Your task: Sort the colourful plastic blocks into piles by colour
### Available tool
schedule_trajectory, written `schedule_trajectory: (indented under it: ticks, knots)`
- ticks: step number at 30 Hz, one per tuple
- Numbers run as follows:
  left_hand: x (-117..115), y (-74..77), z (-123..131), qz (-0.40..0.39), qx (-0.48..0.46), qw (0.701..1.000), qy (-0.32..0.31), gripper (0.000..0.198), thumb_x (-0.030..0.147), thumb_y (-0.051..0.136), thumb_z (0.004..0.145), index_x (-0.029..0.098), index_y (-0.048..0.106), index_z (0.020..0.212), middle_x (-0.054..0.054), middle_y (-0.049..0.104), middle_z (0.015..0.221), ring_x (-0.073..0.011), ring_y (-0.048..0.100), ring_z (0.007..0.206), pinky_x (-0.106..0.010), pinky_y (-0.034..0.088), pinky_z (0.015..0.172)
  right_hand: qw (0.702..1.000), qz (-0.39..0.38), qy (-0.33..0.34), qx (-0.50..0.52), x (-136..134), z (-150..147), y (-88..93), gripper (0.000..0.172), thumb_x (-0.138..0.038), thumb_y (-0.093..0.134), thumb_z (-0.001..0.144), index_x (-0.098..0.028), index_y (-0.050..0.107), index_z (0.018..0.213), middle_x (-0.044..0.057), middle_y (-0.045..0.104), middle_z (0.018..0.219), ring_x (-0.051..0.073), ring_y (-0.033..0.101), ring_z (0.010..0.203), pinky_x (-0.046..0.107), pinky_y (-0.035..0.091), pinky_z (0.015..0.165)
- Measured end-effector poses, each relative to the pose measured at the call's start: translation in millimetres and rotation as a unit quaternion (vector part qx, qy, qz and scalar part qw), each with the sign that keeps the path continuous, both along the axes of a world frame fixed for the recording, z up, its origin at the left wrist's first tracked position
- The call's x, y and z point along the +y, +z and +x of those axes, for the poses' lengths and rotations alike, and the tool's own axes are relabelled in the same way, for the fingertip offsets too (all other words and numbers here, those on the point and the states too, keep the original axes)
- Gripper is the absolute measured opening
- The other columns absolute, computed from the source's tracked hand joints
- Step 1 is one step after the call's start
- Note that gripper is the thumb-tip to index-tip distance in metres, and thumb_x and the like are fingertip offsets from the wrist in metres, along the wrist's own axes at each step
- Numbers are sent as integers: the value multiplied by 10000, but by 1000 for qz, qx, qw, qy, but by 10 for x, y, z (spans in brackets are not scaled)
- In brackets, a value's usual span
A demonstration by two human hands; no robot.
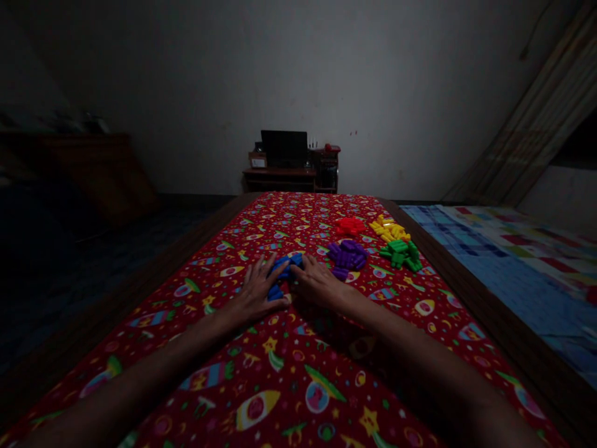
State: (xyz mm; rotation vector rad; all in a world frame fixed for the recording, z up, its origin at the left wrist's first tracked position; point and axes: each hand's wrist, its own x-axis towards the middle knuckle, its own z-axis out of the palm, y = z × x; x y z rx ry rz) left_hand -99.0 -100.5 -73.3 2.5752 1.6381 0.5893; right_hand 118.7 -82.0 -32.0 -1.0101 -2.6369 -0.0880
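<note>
Small blue plastic toy pieces (282, 268) lie in a heap between my two hands on the red patterned cloth. My left hand (259, 285) rests along the heap's left side, fingers spread and thumb stretched out, touching the pieces. From the right, my right hand (318, 280) reaches in with its fingers curled, closed on a blue piece at the heap's edge; its fingertips are partly hidden. Just right of that hand sits a pile of purple pieces (347, 256).
Farther right are piles of red pieces (350, 226), yellow pieces (390, 229) and green pieces (401, 254). The red cloth (261, 398) has a rocket-and-star print. Beyond its far end stands a desk (280, 176) with a monitor (284, 147). A blue checked sheet (485, 274) spreads at right.
</note>
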Motion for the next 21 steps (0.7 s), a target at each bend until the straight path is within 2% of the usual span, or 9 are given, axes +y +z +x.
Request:
schedule_trajectory:
  ticks: [3,5,9,12,16,19,21]
  knots:
    - [285,72,40,-14,-4,1000,19,970,647,689,689,324,273,1504,-123,184,1601,-444,155,1435,-663,165,1095,998,-29,-41,-33,-57,-59,-44,487,-297,467,951,-110,396,1395,294,412,1401,355,460,1266,551,440,965]
    - [428,113,34,-28,-1,1000,4,966,627,715,670,311,313,1490,-127,285,1568,-422,236,1415,-637,182,1104,998,-30,-50,-33,-71,-89,-54,471,-241,436,956,-95,383,1401,311,383,1416,357,444,1285,554,431,979]
    - [597,152,18,-61,-5,997,-55,807,580,724,680,323,466,1400,-98,434,1489,-368,367,1362,-597,202,1122,1000,-17,-14,5,-31,-82,-157,442,-173,427,941,-87,416,1374,275,464,1353,316,461,1266,527,412,1015]
    - [624,142,41,-52,-41,996,-57,671,568,729,669,285,604,1264,-105,482,1447,-361,430,1318,-562,285,1107,998,3,7,57,57,-10,-243,474,-148,398,937,-119,388,1410,235,463,1367,295,428,1293,519,385,1044]
    - [564,126,91,-9,-88,994,-68,543,551,696,715,244,648,1161,-104,549,1369,-332,483,1272,-516,346,1092,996,-3,6,91,218,84,-256,593,-285,473,935,-151,289,1483,246,289,1492,343,255,1406,557,325,1075]
    - [524,129,108,2,-118,988,-96,577,534,696,725,229,610,1208,-108,553,1349,-312,484,1271,-476,354,1103,995,-47,12,87,314,106,-258,631,-374,516,918,-123,324,1464,245,341,1451,331,308,1380,525,338,1076]
    - [522,126,103,11,-135,987,-91,706,530,719,706,213,536,1310,-132,462,1435,-330,399,1345,-489,317,1126,994,-54,27,92,344,103,-280,580,-390,527,912,-119,404,1410,229,405,1399,306,390,1322,489,365,1062]
